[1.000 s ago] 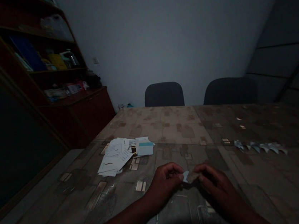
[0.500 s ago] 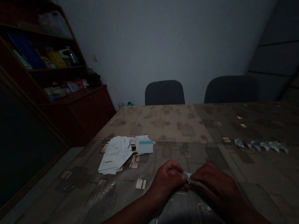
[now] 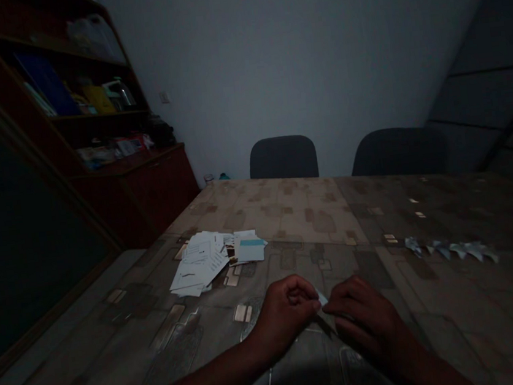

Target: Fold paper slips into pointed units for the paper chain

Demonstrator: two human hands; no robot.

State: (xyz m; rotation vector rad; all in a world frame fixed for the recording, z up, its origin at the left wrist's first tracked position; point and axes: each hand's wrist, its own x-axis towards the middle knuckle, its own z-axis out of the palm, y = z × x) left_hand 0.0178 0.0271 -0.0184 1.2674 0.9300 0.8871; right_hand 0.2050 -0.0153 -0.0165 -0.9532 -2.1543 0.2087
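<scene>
Between my two hands is a small piece of white paper (image 3: 321,297), mostly hidden by the fingers. My left hand (image 3: 290,303) pinches its left side between thumb and curled fingers. On the other side, my right hand (image 3: 361,311) has its fingertips closed on the paper's right edge. Both hands are just above the table near its front. Farther off to the left lies a loose pile of printed paper cards (image 3: 202,261), with a white and light-blue card (image 3: 250,249) at its right end. Several small folded paper pieces (image 3: 451,249) stand in a row at the right.
A patterned cloth covers the table (image 3: 286,204). Two dark chairs, one left (image 3: 283,158) and one right (image 3: 397,150), stand beyond its far edge. A wooden cabinet (image 3: 156,188) with filled shelves is at the left, against the wall. The room is dim.
The paper between my fingers has tilted and shows a slightly different side. My right fingertips have shifted a little along it. The view has moved slightly; the card pile and folded row stay put.
</scene>
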